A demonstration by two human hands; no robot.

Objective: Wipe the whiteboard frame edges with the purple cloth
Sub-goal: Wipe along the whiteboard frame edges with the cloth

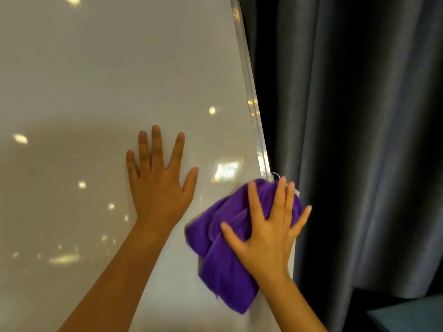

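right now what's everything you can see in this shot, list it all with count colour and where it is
whiteboard: one, glossy white with light reflections, fills the left and centre of the view
frame edge: one, silver metal, runs down the board's right side
purple cloth: one, purple, bunched over the lower right part of the board and its frame edge
curtain: one, dark grey, pleated, hangs to the right, behind the board
teal surface: one, teal, bottom right corner; what it is cannot be told
left hand: one, fingers spread, flat on the board, left of the cloth
right hand: one, fingers spread, presses the cloth at the frame edge
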